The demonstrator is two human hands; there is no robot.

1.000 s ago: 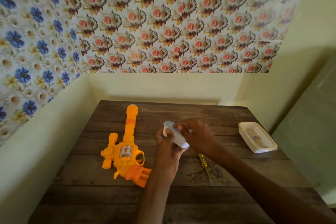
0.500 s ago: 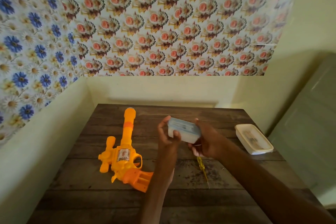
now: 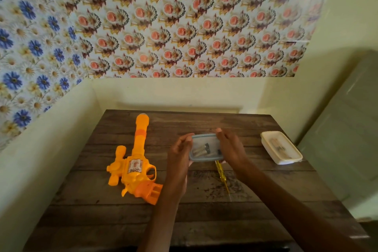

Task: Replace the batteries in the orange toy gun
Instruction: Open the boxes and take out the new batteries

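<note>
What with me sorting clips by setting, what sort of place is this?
Likely a home room: floral wallpaper, a worn wooden table set in the corner, an orange toy gun on it.

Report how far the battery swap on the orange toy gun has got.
Done: nothing visible; the orange toy gun lies untouched on the table. In hand: the left hand and right hand grip a small clear box of batteries, lid apparently on. Left: open it, pick up the yellow screwdriver, open the gun, swap the cells.
</note>
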